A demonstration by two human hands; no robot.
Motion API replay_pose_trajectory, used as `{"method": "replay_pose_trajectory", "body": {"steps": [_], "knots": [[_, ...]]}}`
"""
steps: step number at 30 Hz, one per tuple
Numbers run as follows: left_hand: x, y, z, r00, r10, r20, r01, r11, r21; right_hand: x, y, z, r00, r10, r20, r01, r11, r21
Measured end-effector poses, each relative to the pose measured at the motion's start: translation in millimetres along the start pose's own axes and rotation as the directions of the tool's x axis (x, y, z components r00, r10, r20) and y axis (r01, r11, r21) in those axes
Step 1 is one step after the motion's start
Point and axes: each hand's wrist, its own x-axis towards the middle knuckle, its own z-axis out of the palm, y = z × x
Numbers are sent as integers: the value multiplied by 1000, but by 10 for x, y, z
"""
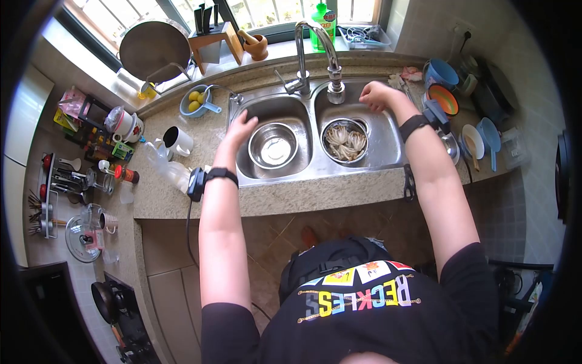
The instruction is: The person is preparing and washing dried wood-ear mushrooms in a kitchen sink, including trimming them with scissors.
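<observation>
My left hand (242, 127) hangs over the left edge of the left sink basin (291, 109), empty, its thumb apart from the fingers. Below and to its right, a shiny metal bowl (273, 146) stands in that basin. Over the back of the right basin (382, 142) is my right hand (378, 97), fingers loosely bent and apart, nothing visible in them. Another metal bowl (325, 151) sits in the right basin, holding pale, stalk-like clumps that look like mushrooms (345, 143). The chrome faucet (301, 54) rises between the basins, its spout near my right hand.
Left of the sink are a blue colander (188, 100) with yellow fruit and a white mug (179, 141). Blue bowls (441, 74) and an orange bowl (442, 100) stand at the right. Behind are a green bottle (324, 27), a mortar (256, 47) and a knife block (216, 45).
</observation>
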Motion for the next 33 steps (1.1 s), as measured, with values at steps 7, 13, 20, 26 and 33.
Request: {"method": "replay_pose_trajectory", "body": {"steps": [7, 13, 20, 26, 33], "knots": [[632, 974, -296, 971, 215, -103, -193, 962, 193, 28, -328, -291, 906, -201, -373, 122, 967, -223], [954, 1537, -253, 926, 366, -96, -332, 907, 258, -77, -477, -389, 892, -180, -415, 56, 954, -295], [895, 1388, 110, 922, 384, -47, -363, 901, 238, -54, -280, -304, 908, -196, -370, 140, 975, -173], [545, 353, 928, 995, 89, 54, -76, 976, -205, 75, 414, 286, 938, -114, -327, 17, 959, -284], [-531, -12, 1456, 936, -306, 175, 352, 844, -404, 209, 989, 1389, 971, 217, -102, -239, 899, -368]]}}
